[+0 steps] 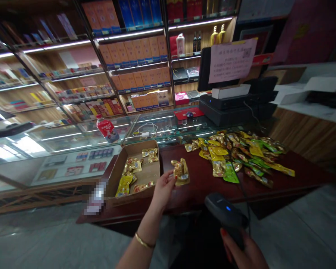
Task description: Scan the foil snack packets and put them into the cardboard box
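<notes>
I have a gold packet [180,173] pinched in my left hand [164,185], over or on the table [197,181]; I cannot tell which. My right hand [243,247] is curled around a black scanner [222,211]. Left of the packet, a cardboard box [148,172] holds others; rightward lies a packet heap [235,149].

Your scanner [220,209]: matt plastic. Packet [181,172] in your left hand [164,188]: shiny, crinkled, foil-like film. Your bangle [142,243]: polished metal. Box [148,172] before you: matt cardboard. Tabletop [197,188]: smooth, glossy.
</notes>
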{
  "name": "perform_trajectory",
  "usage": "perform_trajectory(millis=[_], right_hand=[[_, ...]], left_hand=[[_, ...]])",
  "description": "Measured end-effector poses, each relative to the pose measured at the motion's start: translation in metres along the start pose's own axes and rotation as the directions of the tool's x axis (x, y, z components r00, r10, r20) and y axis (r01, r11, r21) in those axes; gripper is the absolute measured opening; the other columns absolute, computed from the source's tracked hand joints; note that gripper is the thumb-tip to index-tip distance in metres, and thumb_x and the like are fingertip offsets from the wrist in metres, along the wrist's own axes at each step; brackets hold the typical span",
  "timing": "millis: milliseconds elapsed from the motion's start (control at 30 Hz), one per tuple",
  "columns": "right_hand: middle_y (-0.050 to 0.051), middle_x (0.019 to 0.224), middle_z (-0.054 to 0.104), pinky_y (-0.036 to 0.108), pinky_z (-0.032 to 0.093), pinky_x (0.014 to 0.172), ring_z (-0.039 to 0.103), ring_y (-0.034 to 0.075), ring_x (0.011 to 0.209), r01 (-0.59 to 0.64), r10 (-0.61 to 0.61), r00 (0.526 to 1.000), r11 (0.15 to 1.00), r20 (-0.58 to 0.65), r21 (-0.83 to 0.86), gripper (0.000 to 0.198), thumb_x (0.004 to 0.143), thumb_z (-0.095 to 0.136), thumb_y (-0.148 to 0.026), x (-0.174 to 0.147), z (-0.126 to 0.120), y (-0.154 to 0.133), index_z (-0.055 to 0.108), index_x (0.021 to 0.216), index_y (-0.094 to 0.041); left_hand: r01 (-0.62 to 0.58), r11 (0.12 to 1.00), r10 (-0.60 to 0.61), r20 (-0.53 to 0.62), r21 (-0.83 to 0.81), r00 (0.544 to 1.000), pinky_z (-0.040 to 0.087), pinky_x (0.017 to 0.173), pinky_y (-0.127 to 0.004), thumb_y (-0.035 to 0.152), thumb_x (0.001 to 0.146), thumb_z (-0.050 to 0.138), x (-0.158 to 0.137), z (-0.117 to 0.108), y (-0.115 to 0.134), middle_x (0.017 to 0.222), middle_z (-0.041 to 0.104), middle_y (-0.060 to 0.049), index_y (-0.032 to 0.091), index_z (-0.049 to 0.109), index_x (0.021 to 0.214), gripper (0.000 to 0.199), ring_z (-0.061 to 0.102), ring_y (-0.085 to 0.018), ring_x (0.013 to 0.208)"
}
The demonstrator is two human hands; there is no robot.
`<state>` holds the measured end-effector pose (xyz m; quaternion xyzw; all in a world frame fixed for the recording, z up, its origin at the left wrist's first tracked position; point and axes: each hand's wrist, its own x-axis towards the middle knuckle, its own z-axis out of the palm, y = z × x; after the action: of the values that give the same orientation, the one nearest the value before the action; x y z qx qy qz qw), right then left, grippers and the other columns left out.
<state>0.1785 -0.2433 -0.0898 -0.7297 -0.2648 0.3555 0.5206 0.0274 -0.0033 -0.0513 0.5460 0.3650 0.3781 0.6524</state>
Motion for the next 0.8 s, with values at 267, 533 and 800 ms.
perform_trajectory(millis=[267, 533, 800], right_hand=[[-0.004, 0.049, 0.054, 0.026, 0.042, 0.049, 0.054, 0.016, 0.047, -0.002, 0.004, 0.994, 1.000, 0.113, -0.021, 0.061, 0.079, 0.051, -0.085, 0.002, 0.013, 0.007, 0.059, 0.078, -0.024], [-0.002, 0.057, 0.060, 0.026, 0.046, 0.050, 0.056, 0.016, 0.050, 0.035, -0.037, 0.993, 0.999, 0.116, 0.019, 0.059, 0.080, 0.057, -0.079, 0.024, 0.022, 0.015, 0.066, 0.086, -0.021], [-0.003, 0.053, 0.057, 0.026, 0.047, 0.049, 0.056, 0.016, 0.048, 0.060, -0.060, 0.994, 0.998, 0.089, 0.001, 0.062, 0.078, 0.057, -0.081, 0.022, 0.021, 0.012, 0.068, 0.088, -0.021]], left_hand=[[-0.080, 0.996, 0.080, -0.012, -0.041, 0.997, 0.057, 0.093, -0.042, 0.052, 0.079, 0.076, 0.023, 0.013, -0.085, 0.101, 0.081, -0.012, 0.016, 0.065, 0.118, 0.054, 0.076, -0.029, 0.100], [-0.053, 0.997, 0.055, 0.033, -0.054, 0.998, 0.059, 0.090, -0.043, 0.043, 0.083, 0.074, 0.023, 0.006, -0.091, 0.107, 0.080, -0.012, 0.016, 0.065, 0.121, 0.048, 0.075, -0.029, 0.101], [-0.032, 0.998, 0.033, -0.029, 0.050, 0.999, 0.062, 0.087, -0.043, 0.035, 0.084, 0.071, 0.021, 0.007, -0.087, 0.120, 0.075, -0.013, 0.015, 0.066, 0.125, 0.046, 0.072, -0.030, 0.110]])
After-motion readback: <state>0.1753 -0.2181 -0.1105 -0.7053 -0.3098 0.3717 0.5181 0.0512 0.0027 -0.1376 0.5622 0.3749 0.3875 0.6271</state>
